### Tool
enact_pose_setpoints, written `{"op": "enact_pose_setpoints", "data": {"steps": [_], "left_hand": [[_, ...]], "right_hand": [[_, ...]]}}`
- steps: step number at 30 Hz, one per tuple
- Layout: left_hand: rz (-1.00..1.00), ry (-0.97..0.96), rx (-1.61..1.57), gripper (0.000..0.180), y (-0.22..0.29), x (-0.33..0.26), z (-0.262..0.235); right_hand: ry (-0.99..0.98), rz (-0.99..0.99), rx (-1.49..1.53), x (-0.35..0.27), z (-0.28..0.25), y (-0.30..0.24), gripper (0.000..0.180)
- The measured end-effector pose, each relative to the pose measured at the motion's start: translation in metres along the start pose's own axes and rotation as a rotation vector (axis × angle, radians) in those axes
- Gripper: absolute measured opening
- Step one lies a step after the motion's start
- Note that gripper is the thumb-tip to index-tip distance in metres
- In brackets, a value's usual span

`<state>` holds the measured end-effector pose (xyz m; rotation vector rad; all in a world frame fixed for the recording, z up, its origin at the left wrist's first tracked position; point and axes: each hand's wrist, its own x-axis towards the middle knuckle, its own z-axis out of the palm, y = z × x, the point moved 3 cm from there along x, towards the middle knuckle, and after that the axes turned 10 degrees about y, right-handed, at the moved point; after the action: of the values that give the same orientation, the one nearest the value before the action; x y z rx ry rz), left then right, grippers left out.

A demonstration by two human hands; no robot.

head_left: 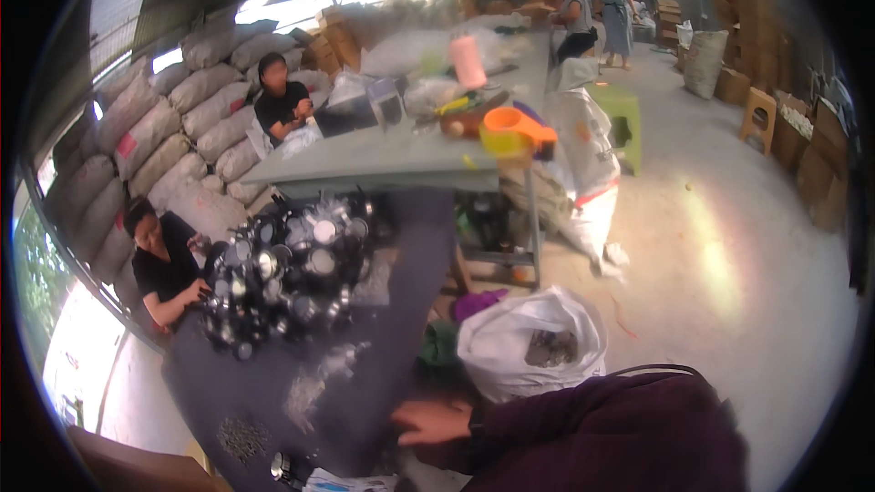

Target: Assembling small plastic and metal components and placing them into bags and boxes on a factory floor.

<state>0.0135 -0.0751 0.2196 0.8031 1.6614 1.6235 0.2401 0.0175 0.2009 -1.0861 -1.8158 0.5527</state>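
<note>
Whether the blurred fingers (405,417) of the right hand (433,421) are apart or together, I cannot tell. Near them lies a white-and-blue bundle (344,481); left, clear pieces (314,390) on the dark surface (410,296); farther, black-and-silver parts (278,275).

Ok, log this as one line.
right hand: near dark table's edge, grip unclear | left hand: not visible | black-silver parts: heaped | white sack: open

One big black-and-silver heap (278,278), four co-workers (281,111), two stools (623,109) and one pink cylinder (468,62) are in view.
</note>
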Motion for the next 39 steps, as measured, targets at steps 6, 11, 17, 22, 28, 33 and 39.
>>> {"op": "enact_pose_setpoints", "data": {"steps": [6, 11, 17, 22, 28, 33, 39], "left_hand": [[-0.041, -0.072, -0.002, 0.023, 0.003, 0.006, -0.016], [0.024, -0.110, -0.095, 0.022, 0.043, -0.006, 0.000], [0.117, -0.208, -0.193, 0.013, 0.059, 0.009, 0.035], [0.124, -0.229, -0.293, 0.016, 0.054, 0.002, 0.027], [0.144, -0.212, -0.251, 0.017, 0.061, -0.009, 0.021], [0.200, -0.171, -0.234, 0.019, 0.065, -0.015, 0.023], [0.201, -0.113, -0.318, 0.023, 0.059, -0.015, 0.020]], "right_hand": [[-0.071, 0.451, 0.004, -0.087, 0.006, 0.098, 0.055], [-0.384, 0.654, 0.180, -0.101, -0.016, 0.084, 0.052], [-0.164, 0.464, -0.187, -0.063, -0.053, 0.056, 0.025], [0.083, 0.122, 0.261, 0.021, -0.051, -0.052, 0.019], [0.057, -0.195, 0.558, 0.076, -0.048, -0.144, 0.020], [-0.016, -0.140, 0.624, 0.079, -0.035, -0.164, 0.012], [0.012, 0.149, 0.871, 0.067, -0.026, -0.158, 0.010]]}}
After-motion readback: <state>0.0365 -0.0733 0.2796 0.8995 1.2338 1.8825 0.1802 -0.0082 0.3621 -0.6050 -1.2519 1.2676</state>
